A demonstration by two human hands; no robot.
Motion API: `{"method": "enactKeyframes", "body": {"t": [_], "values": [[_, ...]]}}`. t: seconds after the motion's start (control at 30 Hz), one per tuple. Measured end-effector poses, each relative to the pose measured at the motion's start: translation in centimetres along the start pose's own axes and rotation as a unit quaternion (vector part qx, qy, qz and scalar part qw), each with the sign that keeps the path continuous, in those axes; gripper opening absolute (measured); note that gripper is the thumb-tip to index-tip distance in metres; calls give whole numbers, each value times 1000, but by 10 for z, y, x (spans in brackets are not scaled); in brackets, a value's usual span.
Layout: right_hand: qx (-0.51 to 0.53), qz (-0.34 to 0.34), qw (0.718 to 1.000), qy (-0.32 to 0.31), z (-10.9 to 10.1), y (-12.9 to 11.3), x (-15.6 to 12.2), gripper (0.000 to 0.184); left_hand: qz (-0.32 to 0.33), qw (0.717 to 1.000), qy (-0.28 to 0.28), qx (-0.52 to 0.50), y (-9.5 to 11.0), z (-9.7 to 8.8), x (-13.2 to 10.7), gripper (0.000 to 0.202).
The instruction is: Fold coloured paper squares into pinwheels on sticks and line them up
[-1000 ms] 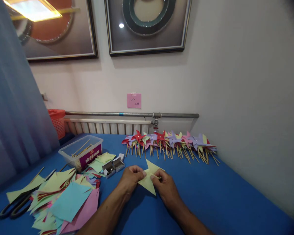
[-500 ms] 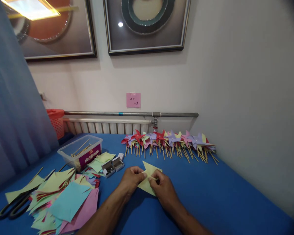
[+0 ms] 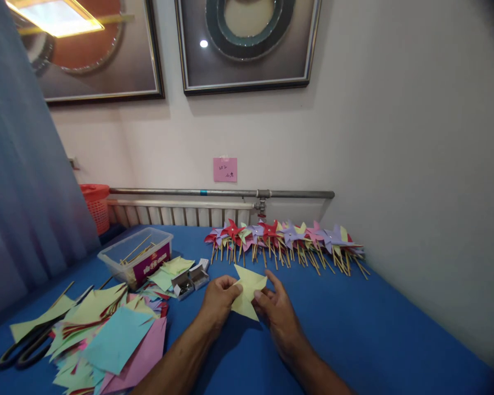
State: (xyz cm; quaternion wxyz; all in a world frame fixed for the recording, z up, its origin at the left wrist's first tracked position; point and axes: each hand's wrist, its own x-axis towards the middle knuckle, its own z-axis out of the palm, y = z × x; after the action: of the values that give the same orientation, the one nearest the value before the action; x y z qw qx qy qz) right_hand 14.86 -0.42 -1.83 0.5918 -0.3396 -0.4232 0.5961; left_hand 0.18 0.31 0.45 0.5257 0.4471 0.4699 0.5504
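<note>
Between my hands, above the blue table, is a pale yellow paper pinwheel (image 3: 249, 285) with pointed corners and no stick visible on it. My left hand (image 3: 219, 300) pinches its left side, thumb on top. On the right edge, my right hand (image 3: 275, 310) grips the paper with the thumb and bent fingers, while the index finger stretches out past it. The fingers behind the paper are partly hidden. Left of my left hand lie small open boxes (image 3: 190, 281) with shiny metal pins in them.
A pile of cut coloured paper sheets (image 3: 117, 340) and black-handled scissors (image 3: 33, 343) lie at left. Behind them stands a clear plastic box (image 3: 135, 258) holding wooden sticks. Several finished pinwheels on sticks (image 3: 288, 236) line the table's back edge. A red basket (image 3: 95, 208) stands at back left.
The yellow paper has turned and opened out more to view between my hands. My right hand has shifted from its middle to the right edge, and its index finger has straightened.
</note>
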Motion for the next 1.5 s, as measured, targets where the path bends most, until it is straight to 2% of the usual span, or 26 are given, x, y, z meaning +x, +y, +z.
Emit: {"method": "enactKeyframes", "body": {"t": [0.13,0.4,0.6,0.8,1.0,1.37,1.5], "values": [[-1,47,998,-46,7,-3,-11,58,8,1000,-8,-19,1,5,-4,36],[5,39,999,6,5,7,-10,43,17,1000,0,-17,0,15,-11,38],[-3,27,1000,17,0,13,-4,43,5,1000,-10,-17,-2,17,-11,42],[-63,25,996,53,-1,8,-4,40,-19,999,-30,-17,1,15,-12,38],[-85,25,995,43,-2,6,-4,38,-26,999,-22,-2,0,14,-11,33],[-32,34,999,4,-1,-3,-8,34,-18,999,-39,-19,-5,9,-3,33],[-12,55,998,-7,-1,-11,-7,31,23,999,-37,4,-1,1,1,30]]}}
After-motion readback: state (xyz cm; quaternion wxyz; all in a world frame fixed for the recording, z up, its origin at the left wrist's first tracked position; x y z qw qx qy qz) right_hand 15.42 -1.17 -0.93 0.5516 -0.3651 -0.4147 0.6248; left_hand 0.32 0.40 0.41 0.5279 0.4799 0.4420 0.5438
